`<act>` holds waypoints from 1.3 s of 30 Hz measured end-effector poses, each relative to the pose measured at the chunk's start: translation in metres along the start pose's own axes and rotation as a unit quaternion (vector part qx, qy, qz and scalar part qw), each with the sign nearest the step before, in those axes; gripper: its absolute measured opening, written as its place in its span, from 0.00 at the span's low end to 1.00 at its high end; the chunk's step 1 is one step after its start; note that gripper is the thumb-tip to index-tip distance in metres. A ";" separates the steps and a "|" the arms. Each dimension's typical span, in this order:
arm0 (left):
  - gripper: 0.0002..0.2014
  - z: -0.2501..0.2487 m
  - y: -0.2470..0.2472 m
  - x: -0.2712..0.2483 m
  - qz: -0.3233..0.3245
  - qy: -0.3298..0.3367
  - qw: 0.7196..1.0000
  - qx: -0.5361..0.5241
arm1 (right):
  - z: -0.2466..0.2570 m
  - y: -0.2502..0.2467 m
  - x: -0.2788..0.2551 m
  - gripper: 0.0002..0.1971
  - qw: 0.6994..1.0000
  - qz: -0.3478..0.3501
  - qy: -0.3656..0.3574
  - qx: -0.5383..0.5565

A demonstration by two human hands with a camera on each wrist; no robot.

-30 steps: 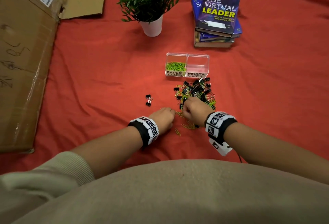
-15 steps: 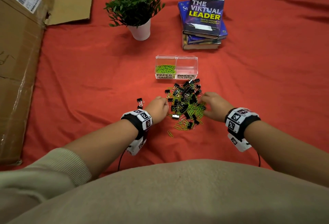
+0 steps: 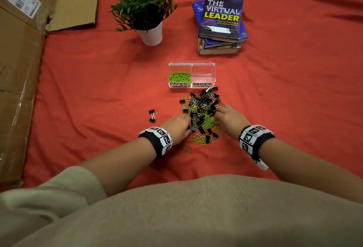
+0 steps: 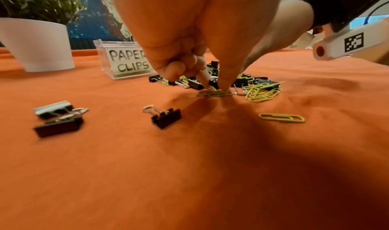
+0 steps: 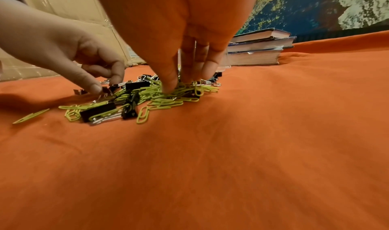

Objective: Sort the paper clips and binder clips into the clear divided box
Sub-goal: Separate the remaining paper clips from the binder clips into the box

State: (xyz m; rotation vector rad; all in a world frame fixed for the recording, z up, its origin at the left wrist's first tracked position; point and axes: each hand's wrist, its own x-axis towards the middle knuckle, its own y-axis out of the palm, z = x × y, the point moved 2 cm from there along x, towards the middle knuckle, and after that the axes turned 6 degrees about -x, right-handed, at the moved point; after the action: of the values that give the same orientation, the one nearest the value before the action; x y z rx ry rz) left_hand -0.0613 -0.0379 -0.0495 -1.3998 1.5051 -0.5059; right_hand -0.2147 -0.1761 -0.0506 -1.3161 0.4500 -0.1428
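A mixed pile of black binder clips and green paper clips lies on the red cloth just in front of the clear divided box. Green paper clips fill the box's left cell, labelled PAPER CLIPS; the right cell, labelled BINDER CLIPS, looks bare. My left hand is at the pile's near left edge, thumb and forefinger pinching green paper clips flat on the cloth. My right hand is at the pile's right side, thumb and fingers dug into green paper clips and closing on them.
Two stray binder clips lie left of the pile, and one loose paper clip lies near my left wrist. A potted plant and a stack of books stand behind the box. Flattened cardboard covers the left edge.
My hands were close together at the pile's near edge. They have spread apart: the right went to the pile's right side, and the left stays at its near left edge.
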 end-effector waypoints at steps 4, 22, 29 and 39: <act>0.14 0.014 -0.012 -0.005 -0.029 -0.029 0.999 0.001 | 0.001 -0.006 0.002 0.06 0.998 0.018 0.028 0.061; 0.13 -0.004 0.006 -0.002 0.021 -0.025 0.999 0.017 | -0.012 -0.030 0.011 0.11 0.688 0.083 0.257 0.673; 0.13 -0.003 0.006 -0.002 0.042 -0.024 0.998 0.043 | -0.005 -0.031 0.016 0.05 0.717 0.104 0.261 0.638; 0.12 0.014 -0.020 0.002 -0.022 -0.112 0.969 -0.220 | 0.009 -0.011 0.019 0.15 0.982 0.091 0.078 0.144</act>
State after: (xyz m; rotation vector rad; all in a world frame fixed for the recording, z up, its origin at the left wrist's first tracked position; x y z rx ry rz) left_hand -0.0386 -0.0406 -0.0402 -1.7670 1.4561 -0.0302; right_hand -0.1925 -0.1780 -0.0427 -0.9789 0.6557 -0.1514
